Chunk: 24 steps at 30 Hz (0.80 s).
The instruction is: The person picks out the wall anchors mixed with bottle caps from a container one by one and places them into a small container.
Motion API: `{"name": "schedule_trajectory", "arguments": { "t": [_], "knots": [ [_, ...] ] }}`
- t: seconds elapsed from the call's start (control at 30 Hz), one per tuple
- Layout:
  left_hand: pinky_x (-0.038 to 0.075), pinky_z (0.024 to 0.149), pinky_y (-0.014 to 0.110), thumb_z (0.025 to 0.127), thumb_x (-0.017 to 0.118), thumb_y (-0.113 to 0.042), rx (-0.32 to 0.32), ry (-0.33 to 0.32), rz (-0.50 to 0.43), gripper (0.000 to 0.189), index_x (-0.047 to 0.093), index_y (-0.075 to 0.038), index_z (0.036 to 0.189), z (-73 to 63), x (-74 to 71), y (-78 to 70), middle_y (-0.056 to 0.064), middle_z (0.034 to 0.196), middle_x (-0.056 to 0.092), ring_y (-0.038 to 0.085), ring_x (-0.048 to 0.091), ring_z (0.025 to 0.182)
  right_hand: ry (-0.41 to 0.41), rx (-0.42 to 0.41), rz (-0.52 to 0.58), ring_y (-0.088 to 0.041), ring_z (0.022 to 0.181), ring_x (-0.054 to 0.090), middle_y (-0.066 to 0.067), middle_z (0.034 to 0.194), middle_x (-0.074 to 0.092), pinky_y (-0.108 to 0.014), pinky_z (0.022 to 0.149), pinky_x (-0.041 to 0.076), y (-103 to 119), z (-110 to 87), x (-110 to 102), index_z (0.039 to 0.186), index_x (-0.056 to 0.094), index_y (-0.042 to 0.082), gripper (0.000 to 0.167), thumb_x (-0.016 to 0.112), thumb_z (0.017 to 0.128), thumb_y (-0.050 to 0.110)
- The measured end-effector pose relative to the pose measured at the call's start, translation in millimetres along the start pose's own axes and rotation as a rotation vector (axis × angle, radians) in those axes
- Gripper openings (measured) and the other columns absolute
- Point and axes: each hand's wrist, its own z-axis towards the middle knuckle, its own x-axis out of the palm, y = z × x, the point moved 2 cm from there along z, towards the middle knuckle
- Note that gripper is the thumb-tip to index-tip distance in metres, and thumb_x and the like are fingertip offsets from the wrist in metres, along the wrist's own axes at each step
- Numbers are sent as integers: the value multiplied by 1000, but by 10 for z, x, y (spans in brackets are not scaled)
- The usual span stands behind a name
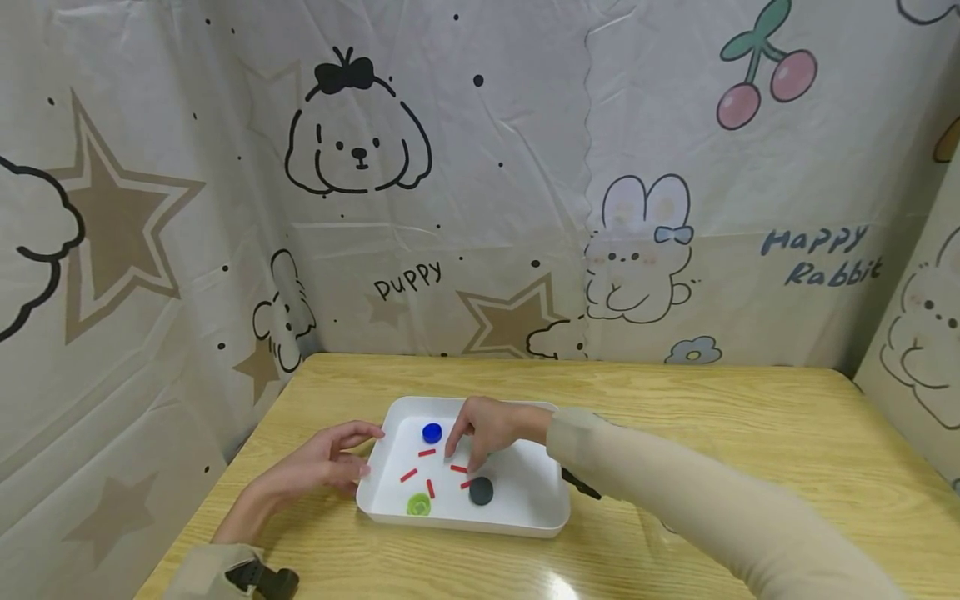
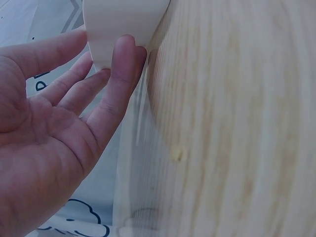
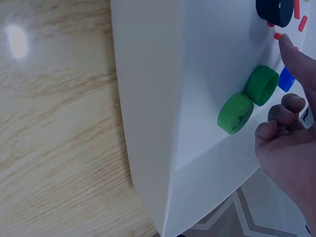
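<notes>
A white tray (image 1: 517, 527) holds several short red strips (image 1: 408, 475) and round bottle caps. My left hand (image 1: 330, 458) is at the tray's left end, its fairly straight fingers touching the outer wall. Over the tray, my right hand (image 1: 491, 425) points down with index finger and thumb spread apart, the other fingers curled in. In the right wrist view its thumb tip is right at a small red strip (image 3: 278, 36). Around it are a blue cap (image 1: 432, 432), a black cap (image 1: 482, 492) and a light green cap (image 1: 418, 505).
Two green caps (image 3: 261, 85) near the tray's far right side are hidden by the right hand in the head view. The tray stands on a wood-grain table (image 1: 712, 400). A printed curtain (image 1: 510, 208) hangs behind and at the sides.
</notes>
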Motion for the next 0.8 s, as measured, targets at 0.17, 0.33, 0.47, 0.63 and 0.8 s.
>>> {"name": "schedule_trajectory", "arguments": {
  "t": [0.17, 0.33, 0.47, 0.63, 0.8],
  "knots": [
    [61, 84, 50, 99, 69, -2, 6, 1, -4, 58, 42, 8, 150, 0, -4, 1, 33, 163, 32, 35, 67, 111, 2, 45, -29, -11, 74, 35, 6, 72, 42, -24, 65, 30, -2, 14, 25, 100, 86, 14, 31, 91, 77, -6],
    [61, 83, 50, 99, 68, -1, 13, 3, -7, 58, 40, 9, 150, -2, -10, 10, 33, 162, 32, 35, 67, 111, 3, 67, -42, -10, 76, 42, 4, 77, 61, -23, 66, 36, 0, 31, 67, 96, 86, 17, 28, 90, 78, -5],
    [62, 82, 49, 100, 67, -1, 21, 5, -5, 58, 40, 9, 149, -1, -8, 15, 33, 162, 33, 35, 67, 111, -5, 68, -51, -10, 73, 41, 4, 71, 55, -23, 63, 34, 5, 38, 93, 93, 87, 17, 26, 91, 78, -4],
    [62, 82, 48, 100, 67, -1, 21, 6, -6, 57, 41, 10, 149, 2, -7, 9, 34, 161, 34, 33, 68, 109, 6, 62, -67, -10, 75, 47, 3, 80, 66, -22, 64, 38, 27, 36, 100, 94, 87, 16, 25, 91, 79, -3],
    [62, 81, 48, 100, 68, -2, 16, 4, -7, 57, 41, 9, 149, 1, -8, 9, 34, 162, 33, 33, 68, 108, 7, 65, -89, -11, 79, 50, 2, 88, 68, -22, 66, 40, 57, 32, 104, 96, 87, 17, 25, 92, 79, 0]
  ]
}}
